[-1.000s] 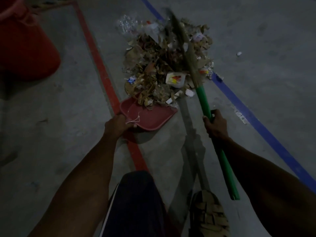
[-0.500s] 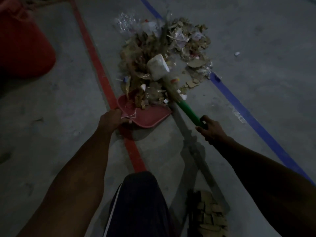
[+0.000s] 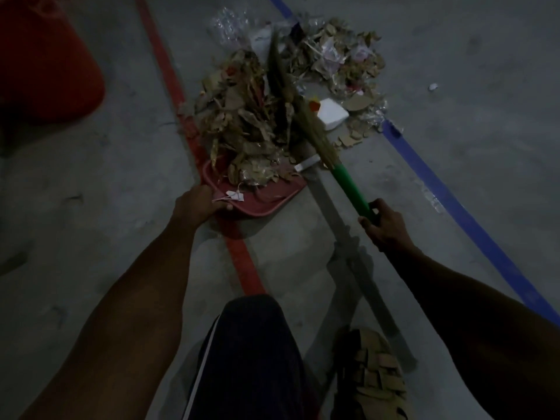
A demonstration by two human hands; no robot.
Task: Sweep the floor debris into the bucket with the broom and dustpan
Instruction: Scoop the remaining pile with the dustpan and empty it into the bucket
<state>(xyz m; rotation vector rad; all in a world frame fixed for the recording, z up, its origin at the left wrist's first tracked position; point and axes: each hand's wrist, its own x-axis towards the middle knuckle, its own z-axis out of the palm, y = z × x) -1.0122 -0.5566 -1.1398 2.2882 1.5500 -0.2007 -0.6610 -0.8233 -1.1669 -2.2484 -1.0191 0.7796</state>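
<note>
While left hand (image 3: 195, 204) grips red dustpan (image 3: 266, 201), right hand (image 3: 385, 225) fingers clasp green-handled broom (image 3: 348, 183).

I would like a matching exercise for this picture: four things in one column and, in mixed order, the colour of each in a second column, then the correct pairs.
Things:
1. dustpan
2. broom handle
3. floor line on the right
4. foam block

Colours:
A. white
B. green
C. red
D. blue

Pairs: 1-C, 2-B, 3-D, 4-A
</note>
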